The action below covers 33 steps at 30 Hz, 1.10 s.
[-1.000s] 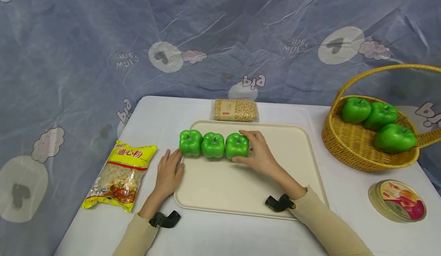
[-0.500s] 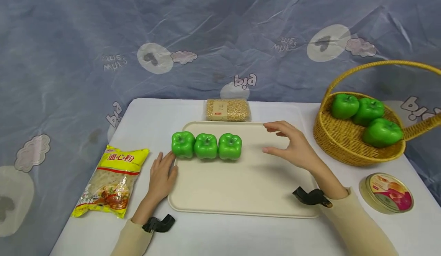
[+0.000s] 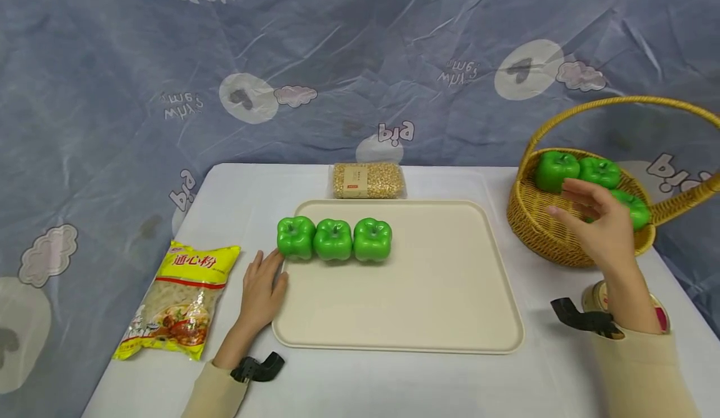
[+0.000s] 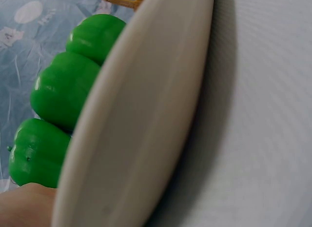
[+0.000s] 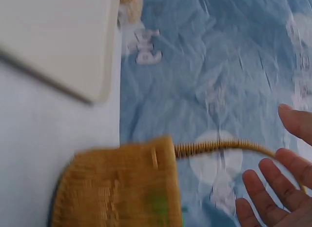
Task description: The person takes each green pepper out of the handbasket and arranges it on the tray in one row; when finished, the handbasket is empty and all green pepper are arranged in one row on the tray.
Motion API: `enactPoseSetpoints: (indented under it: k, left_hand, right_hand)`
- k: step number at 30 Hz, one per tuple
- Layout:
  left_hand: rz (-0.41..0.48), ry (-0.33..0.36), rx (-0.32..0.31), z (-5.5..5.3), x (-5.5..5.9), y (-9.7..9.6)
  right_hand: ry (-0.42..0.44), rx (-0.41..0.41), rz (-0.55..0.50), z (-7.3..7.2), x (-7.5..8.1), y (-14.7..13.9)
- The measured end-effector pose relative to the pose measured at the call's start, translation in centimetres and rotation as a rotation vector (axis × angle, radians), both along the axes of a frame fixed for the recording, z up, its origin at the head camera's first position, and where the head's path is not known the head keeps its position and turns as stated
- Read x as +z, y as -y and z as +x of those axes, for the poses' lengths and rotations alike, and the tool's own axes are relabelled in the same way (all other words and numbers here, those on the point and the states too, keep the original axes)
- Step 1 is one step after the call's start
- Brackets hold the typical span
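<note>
Tray [image 3: 394, 312]: beige, lying flat on the white table [image 3: 427, 383].
Cloth backdrop [image 3: 337, 43]: blue-grey, printed with clouds and lettering, hanging beyond the tray's far side.
Grain pack [image 3: 382, 182]: clear, pale-labelled, just beyond the tray's far rim, left of its middle.
Pasta bag [image 3: 182, 299]: yellow and clear, left of the tray, with the left hand [image 3: 261, 293] between them.
Round tin [image 3: 594, 297]: right of the tray, largely hidden behind the right wrist.
In the way: the basket's handle [image 3: 624, 100] arches over its opening; the right hand [image 3: 604, 224] hides part of the nearest pepper there.
Wicker basket [image 3: 540, 240]: right of the tray's far corner, three green peppers [image 3: 557, 170] inside.
Tray peppers [image 3: 333, 240]: three green ones, side by side in the tray's far left part.
Left grip: slack, fingers extended at the tray's left rim by the end pepper; contact cannot be told.
Right grip: loose, thumb apart from bent fingers, holding nothing, over the basket.
</note>
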<state>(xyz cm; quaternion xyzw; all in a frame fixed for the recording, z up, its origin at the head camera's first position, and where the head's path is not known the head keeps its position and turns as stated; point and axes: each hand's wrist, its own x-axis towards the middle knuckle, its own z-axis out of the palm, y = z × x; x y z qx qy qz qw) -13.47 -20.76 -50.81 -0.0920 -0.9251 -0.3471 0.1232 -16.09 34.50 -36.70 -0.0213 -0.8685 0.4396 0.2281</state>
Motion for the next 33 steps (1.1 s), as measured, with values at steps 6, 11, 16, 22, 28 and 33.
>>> enactPoseSetpoints:
  k: [6,11,16,22,28,33]
  left_hand:
    - [0.000,0.004,0.004,0.0,-0.1,0.0]
    - [0.001,0.007,0.007,0.0,0.0,0.0]
    - [0.005,0.012,0.006,0.1,0.2,-0.1]
    - [0.000,0.010,0.003,0.1,0.3,-0.1]
    - [0.001,0.014,0.005,0.1,0.2,-0.1]
    - [0.003,0.018,0.008,0.0,0.1,-0.1]
  right_hand:
    - [-0.017,-0.221,-0.010,-0.2,0.2,-3.7]
    - [-0.055,-0.313,0.019,-0.3,-0.4,-5.8]
    - [-0.029,-0.356,-0.016,-0.5,-0.6,-7.3]
    - [0.021,-0.402,-0.084,-0.9,-1.1,-8.5]
    - [0.091,-0.422,-0.113,-1.5,-1.9,-9.2]
    - [0.147,-0.444,-0.110,-2.3,-2.3,-9.5]
